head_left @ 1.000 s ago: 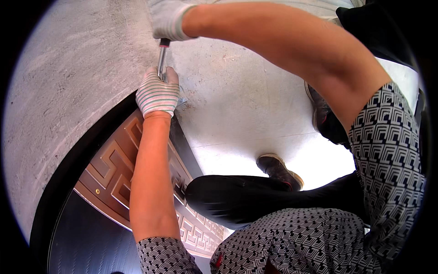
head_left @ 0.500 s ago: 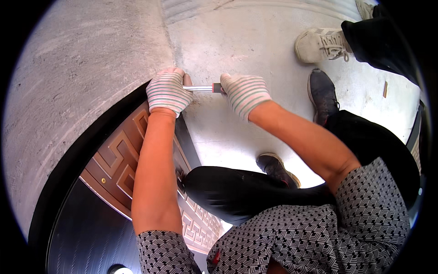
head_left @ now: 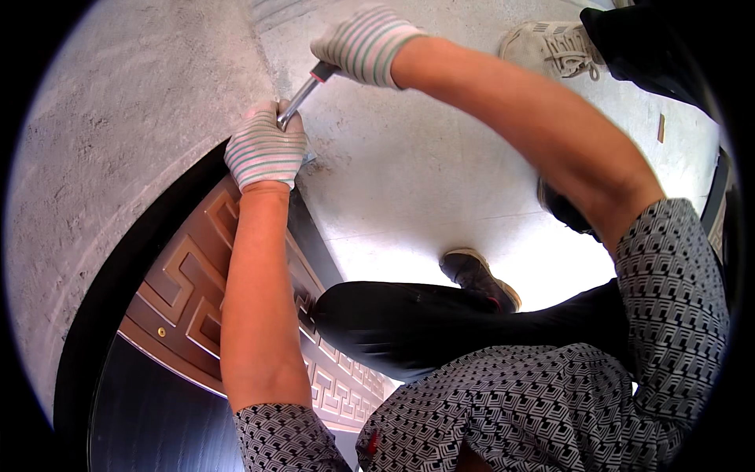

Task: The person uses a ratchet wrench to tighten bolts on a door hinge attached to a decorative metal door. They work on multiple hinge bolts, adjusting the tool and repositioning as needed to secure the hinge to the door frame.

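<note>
A ratchet-type wrench [head_left: 299, 102] with a slim silver shaft, a black grip and a thin red band slants up and right from the person's left hand [head_left: 266, 149]. That hand, in a striped knit glove, is curled around the lower end, hiding the tool's head; the matching-gloved right hand [head_left: 366, 47] is clamped on the grip. Both are near the edge where the pale, scuffed floor [head_left: 393, 173] meets a rough grey concrete wall [head_left: 157, 94].

Below the left hand, a black frame [head_left: 118, 275] curves along the wall—bent by the lens—beside a brown door panel [head_left: 185, 267] with raised geometric moulding and a round brass-coloured fitting [head_left: 162, 332]. A dark grained panel [head_left: 149, 409] adjoins it at lower left.

On the floor are the person's dark shoe [head_left: 476, 275], another person's pale lace-up shoe [head_left: 550, 51] and, toward the right, a thin brown strip [head_left: 661, 128].
</note>
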Tool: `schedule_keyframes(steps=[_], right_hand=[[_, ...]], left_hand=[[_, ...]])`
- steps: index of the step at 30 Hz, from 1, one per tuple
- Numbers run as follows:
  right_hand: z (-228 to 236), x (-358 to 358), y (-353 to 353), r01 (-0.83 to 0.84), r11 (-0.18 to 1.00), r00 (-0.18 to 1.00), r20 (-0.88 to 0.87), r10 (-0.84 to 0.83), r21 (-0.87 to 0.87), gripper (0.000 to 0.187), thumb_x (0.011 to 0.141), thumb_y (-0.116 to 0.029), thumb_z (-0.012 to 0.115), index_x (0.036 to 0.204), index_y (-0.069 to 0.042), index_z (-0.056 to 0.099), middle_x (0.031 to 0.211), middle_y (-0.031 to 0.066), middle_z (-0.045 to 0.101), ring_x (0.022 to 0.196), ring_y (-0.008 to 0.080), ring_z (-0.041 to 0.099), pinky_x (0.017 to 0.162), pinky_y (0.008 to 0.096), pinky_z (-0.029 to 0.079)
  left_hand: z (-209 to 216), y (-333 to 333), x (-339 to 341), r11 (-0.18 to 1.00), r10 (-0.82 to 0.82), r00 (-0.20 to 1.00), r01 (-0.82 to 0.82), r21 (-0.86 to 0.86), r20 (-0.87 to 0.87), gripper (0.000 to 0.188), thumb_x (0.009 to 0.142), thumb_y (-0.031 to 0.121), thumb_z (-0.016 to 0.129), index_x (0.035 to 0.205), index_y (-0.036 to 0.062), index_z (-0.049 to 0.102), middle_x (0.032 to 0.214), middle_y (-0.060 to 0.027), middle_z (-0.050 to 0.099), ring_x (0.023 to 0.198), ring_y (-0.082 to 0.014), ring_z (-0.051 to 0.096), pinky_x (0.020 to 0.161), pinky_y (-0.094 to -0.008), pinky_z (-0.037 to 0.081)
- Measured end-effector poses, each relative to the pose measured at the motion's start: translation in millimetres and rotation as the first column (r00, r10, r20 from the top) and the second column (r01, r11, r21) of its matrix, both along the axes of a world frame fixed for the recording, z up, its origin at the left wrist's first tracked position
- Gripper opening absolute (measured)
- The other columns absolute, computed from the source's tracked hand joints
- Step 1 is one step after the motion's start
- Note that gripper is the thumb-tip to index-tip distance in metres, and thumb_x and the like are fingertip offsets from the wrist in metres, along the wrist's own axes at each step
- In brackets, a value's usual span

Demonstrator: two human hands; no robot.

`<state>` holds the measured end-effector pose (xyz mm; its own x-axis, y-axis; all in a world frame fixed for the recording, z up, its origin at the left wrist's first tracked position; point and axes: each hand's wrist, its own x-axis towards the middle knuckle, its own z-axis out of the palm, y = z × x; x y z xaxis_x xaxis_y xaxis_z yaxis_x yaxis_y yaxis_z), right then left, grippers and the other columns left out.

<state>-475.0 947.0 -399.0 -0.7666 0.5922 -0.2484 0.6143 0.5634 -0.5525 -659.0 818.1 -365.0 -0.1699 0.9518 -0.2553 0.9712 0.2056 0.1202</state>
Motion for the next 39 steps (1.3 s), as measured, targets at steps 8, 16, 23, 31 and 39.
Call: schedule_keyframes(steps=[8,16,23,31,39], right_hand=[[36.5,28.4,-116.8,0.308,0.917,0.895,0.405,-0.188,-0.253,0.016,0.098,-0.018,0.060,0.110,-0.012,0.070,0.089,0.0135,0.075,0.085,0.0317,0.076,0.073,0.0444,0.060],[-17.6,-45.1,54.8,0.140,0.961,0.981,-0.100,-0.168,-0.239,0.016,0.083,-0.021,0.070,0.085,-0.009,0.081,0.085,0.0192,0.075,0.079,0.0368,0.072,0.071,0.0460,0.055],[-20.2,-10.0,27.4,-0.150,0.982,0.988,0.051,0.144,0.118,0.014,0.086,-0.021,0.071,0.088,-0.013,0.082,0.084,0.0170,0.076,0.078,0.0343,0.073,0.072,0.0454,0.057],[18.9,23.5,-83.5,0.302,0.950,0.911,0.318,-0.263,-0.080,0.013,0.095,-0.021,0.065,0.105,-0.015,0.072,0.094,0.0109,0.075,0.090,0.0307,0.074,0.076,0.0439,0.059],[11.2,-4.2,-8.9,-0.005,0.998,0.982,0.188,0.017,-0.063,0.023,0.095,-0.015,0.061,0.115,-0.018,0.073,0.098,0.0101,0.076,0.096,0.0321,0.075,0.079,0.0453,0.059]], left_hand=[[8.4,2.2,-2.0,0.957,-0.262,0.965,0.256,-0.136,-0.030,0.021,0.090,0.028,0.068,0.085,0.0086,0.072,0.087,-0.0149,0.070,0.086,-0.0354,0.068,0.081,-0.0442,0.055],[0.4,11.5,13.7,0.987,0.158,0.985,-0.158,-0.015,0.067,0.037,0.088,0.042,0.069,0.093,0.0054,0.073,0.090,-0.0200,0.071,0.081,-0.0376,0.070,0.077,-0.0448,0.056],[-10.5,5.7,7.5,0.998,0.063,0.998,-0.063,0.001,0.002,0.030,0.091,0.036,0.067,0.093,0.0068,0.072,0.087,-0.0186,0.070,0.079,-0.0390,0.068,0.074,-0.0455,0.055],[-7.2,-1.4,-2.3,0.972,-0.233,0.972,0.233,0.002,-0.016,0.020,0.091,0.028,0.067,0.087,0.0093,0.072,0.083,-0.0160,0.068,0.076,-0.0373,0.066,0.073,-0.0460,0.055],[6.3,-3.1,0.8,0.998,0.068,0.990,-0.069,0.010,0.121,0.028,0.089,0.033,0.069,0.089,0.0051,0.072,0.084,-0.0215,0.070,0.081,-0.0407,0.069,0.075,-0.0446,0.056]])
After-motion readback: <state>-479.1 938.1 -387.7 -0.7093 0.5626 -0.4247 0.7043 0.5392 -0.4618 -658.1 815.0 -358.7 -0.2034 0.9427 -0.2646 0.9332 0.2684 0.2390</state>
